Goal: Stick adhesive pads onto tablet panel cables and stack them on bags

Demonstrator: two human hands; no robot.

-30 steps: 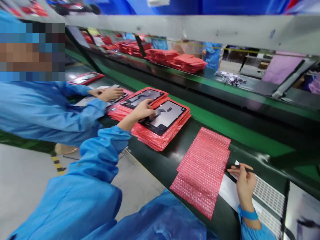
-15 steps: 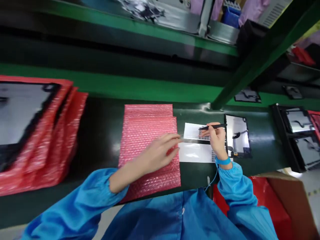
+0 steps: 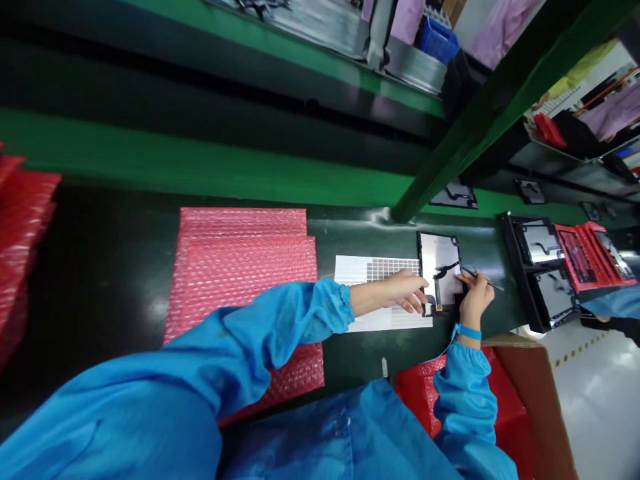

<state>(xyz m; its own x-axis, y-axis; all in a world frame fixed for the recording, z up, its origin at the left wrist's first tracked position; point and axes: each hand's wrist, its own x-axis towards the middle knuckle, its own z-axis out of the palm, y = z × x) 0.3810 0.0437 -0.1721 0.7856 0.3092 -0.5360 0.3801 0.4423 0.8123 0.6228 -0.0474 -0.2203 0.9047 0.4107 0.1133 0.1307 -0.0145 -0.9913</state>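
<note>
A display panel (image 3: 447, 253) with a black frame, silvery back and dark flex cable lies on the dark green bench. My left hand (image 3: 405, 291) reaches its left edge, fingers stretched and a little apart; whether they touch the frame is unclear. My right hand (image 3: 474, 297), wearing a blue wrist strap, is closed around slim black tweezers (image 3: 493, 284). Their tip is at the panel's right side, by the cable. White label sheets (image 3: 353, 270) with grids of small grey rectangles lie left of the panel, partly under my left hand and forearm.
Pink bubble-wrap bags (image 3: 245, 267) lie stacked left of the sheets, with more red bags (image 3: 23, 227) at the far left. A black tray (image 3: 517, 280) holds panels to the right. A green post (image 3: 450, 143) rises behind the bench. Below sits a cardboard box (image 3: 543, 393) with red wrap.
My view has swung right. Both hands have moved from the label sheets and bags to the panel, the right still gripping the tweezers.
</note>
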